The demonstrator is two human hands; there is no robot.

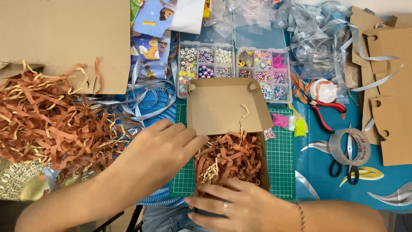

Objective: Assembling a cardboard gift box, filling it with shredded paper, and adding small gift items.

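A small cardboard box [264, 159] sits open on a green cutting mat [281, 159], its lid [225, 105] standing up at the back. Brown shredded paper [229, 157] fills it. My left hand [161, 148] rests at the box's left rim, fingers bent toward the shreds. At the near edge of the box lies my right hand [236, 206], with a ring on one finger, fingers spread along the front wall. Neither hand visibly holds anything.
A big heap of brown paper shreds [47, 124] lies left, under a cardboard sheet [64, 38]. Two bead organizers [231, 64] stand behind the box. Red pliers [324, 111], a tape roll [349, 146], scissors [343, 169] and flat cardboard pieces [388, 94] lie right.
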